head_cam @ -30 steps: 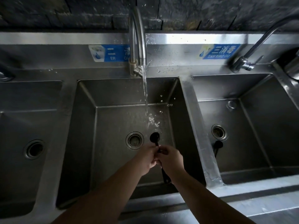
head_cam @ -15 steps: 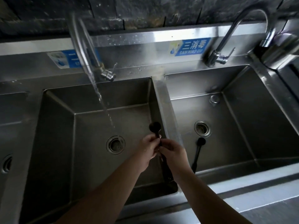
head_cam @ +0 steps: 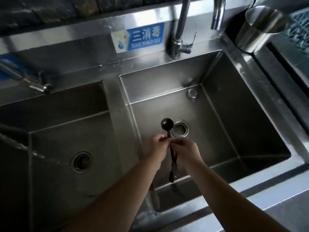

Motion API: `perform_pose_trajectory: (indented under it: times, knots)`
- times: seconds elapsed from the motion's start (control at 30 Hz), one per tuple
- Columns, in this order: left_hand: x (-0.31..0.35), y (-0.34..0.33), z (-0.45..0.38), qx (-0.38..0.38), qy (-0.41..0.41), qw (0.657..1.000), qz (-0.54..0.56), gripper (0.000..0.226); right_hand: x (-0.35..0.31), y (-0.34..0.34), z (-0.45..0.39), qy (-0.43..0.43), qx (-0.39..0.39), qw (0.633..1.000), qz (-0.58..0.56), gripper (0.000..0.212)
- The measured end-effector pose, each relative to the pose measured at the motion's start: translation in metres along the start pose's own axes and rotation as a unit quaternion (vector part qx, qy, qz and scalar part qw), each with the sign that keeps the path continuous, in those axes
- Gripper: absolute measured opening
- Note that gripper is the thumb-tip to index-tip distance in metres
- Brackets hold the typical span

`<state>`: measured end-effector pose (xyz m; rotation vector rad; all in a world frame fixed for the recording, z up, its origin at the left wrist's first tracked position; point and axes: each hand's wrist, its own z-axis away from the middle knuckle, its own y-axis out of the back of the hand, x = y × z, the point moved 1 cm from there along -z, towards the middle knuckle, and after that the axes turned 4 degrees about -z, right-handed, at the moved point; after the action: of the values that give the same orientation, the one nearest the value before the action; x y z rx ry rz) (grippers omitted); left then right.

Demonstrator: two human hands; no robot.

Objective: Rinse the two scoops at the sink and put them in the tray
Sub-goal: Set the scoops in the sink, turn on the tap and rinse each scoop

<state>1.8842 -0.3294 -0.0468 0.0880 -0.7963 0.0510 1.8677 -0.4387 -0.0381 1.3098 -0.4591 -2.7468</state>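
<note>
A black long-handled scoop [head_cam: 167, 125] is held bowl-up over the right basin [head_cam: 234, 114], just left of its drain [head_cam: 181, 130]. My left hand [head_cam: 158, 146] and my right hand [head_cam: 187, 151] both pinch its handle near the bowl. Two dark strips [head_cam: 173, 168] hang below my hands, one smooth and one textured. I cannot tell whether the second strip is the other scoop, whose bowl is hidden. A blue lattice tray [head_cam: 299, 27] shows at the top right edge.
The right basin's faucet [head_cam: 180, 30] stands at the back and no water comes from it. A steel cup [head_cam: 260, 29] sits on the ledge beside the tray. The middle basin [head_cam: 70, 131] with its drain [head_cam: 81, 162] lies to the left.
My hands carried the scoop right, away from the running water in the middle basin and across the divider to over the right basin. The scoop lying there is now covered by my hands.
</note>
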Motion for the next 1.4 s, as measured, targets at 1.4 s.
perform_pose_trajectory:
  times: [1.4]
  knots:
    - [0.030, 0.094, 0.019, 0.052, -0.310, 0.746, -0.587, 0.065, -0.025, -0.029, 0.005, 0.132, -0.123, 0.910, 0.373, 0.082]
